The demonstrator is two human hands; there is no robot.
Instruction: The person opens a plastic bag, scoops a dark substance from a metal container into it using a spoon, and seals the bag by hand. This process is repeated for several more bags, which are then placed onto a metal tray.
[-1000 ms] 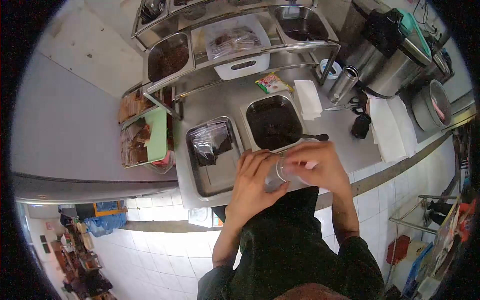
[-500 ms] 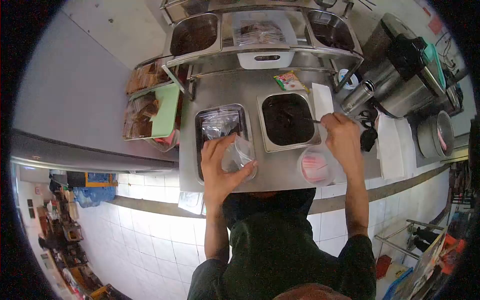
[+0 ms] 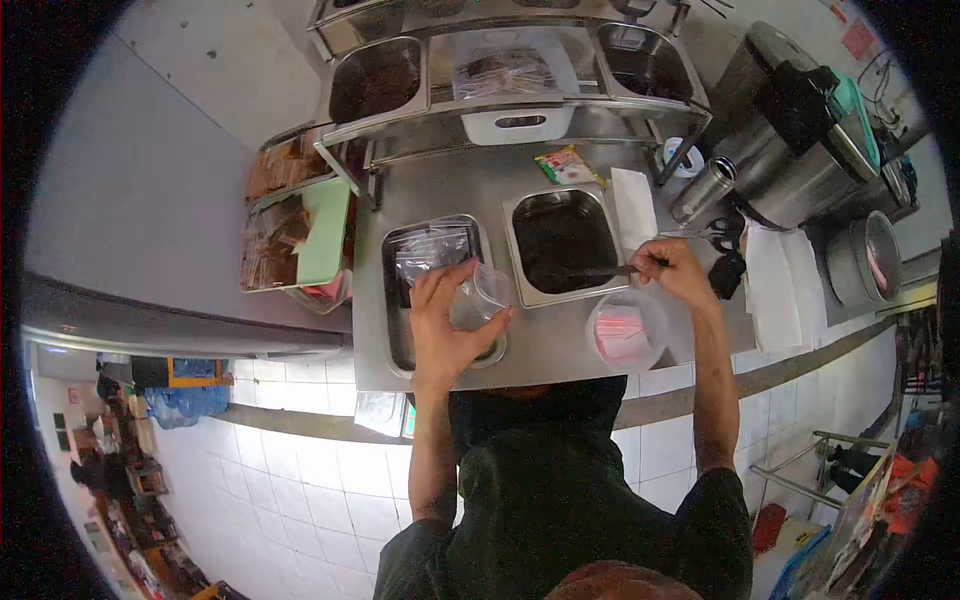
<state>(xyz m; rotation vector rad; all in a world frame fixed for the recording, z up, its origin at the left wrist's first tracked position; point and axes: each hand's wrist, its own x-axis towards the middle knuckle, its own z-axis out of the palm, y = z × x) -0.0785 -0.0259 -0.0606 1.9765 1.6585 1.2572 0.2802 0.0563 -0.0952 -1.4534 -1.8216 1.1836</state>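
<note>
A: In the head view, where was the left hand?

B: Over the near part of the shallow steel tray. Its thumb and fingers were spread in a curve around a small clear plastic bag, gripping it at the sides. The bag showed no dark filling.

A: And what lay in the tray?

B: Clear zip bags with dark contents, at the far end, just beyond the fingertips.

A: What did the right hand do?

B: Its fingers were closed on the handle of a dark utensil, near the right edge of the square steel pan. The utensil reached over the rim into the pan's dark contents, so I couldn't tell the shape of its far end.

A: Was anything near that hand?

B: A round translucent tub stood just in front of the pan, toward the person, with pink-and-white pieces inside. A folded white paper lay beside the pan on the right, and scissors lay beyond the hand.

A: And farther back?

B: A colorful packet lay behind the pan, and a steel flask was to the right of the paper. Higher up, a white plastic basket held more clear packets.
</note>
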